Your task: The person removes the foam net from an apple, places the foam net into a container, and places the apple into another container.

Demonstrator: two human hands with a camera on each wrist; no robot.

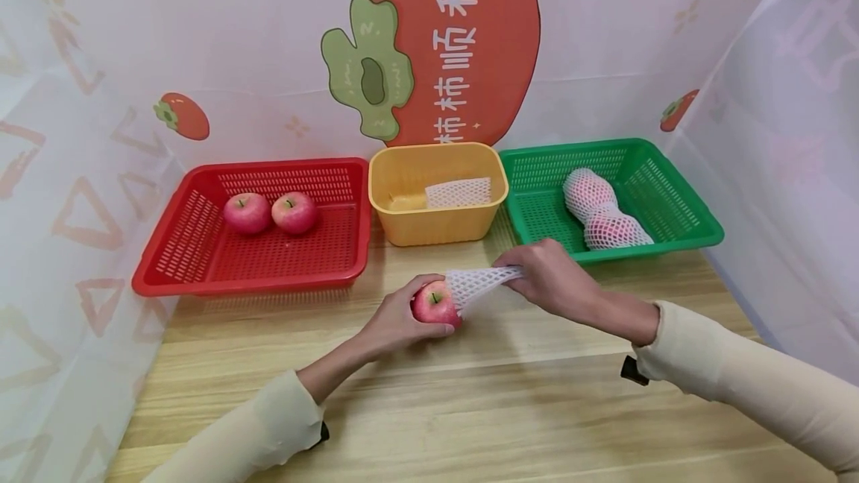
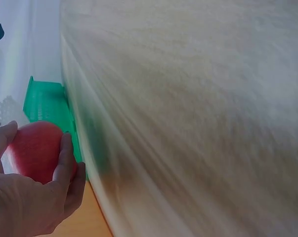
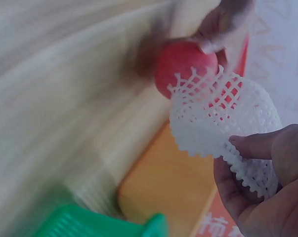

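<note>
A red apple [image 1: 435,304] is held in my left hand [image 1: 397,323], its stem side showing, above the middle of the table. In the left wrist view the thumb and fingers curl round the apple [image 2: 37,150]. My right hand [image 1: 552,278] pinches one end of a white foam net sleeve [image 1: 478,283]. The sleeve's other end lies against the apple's right side. From the right wrist view, the net's open mouth [image 3: 198,94] partly overlaps the apple [image 3: 181,64], and my right thumb and fingers grip its near edge.
To the left, a red basket [image 1: 251,285] holds two bare apples [image 1: 295,212]. Behind my hands a yellow bin [image 1: 436,228] contains a white foam net [image 1: 459,193]. At right, a green basket [image 1: 678,203] holds two net-wrapped apples [image 1: 590,192]. Printed cloth surrounds the wooden table [image 1: 470,416].
</note>
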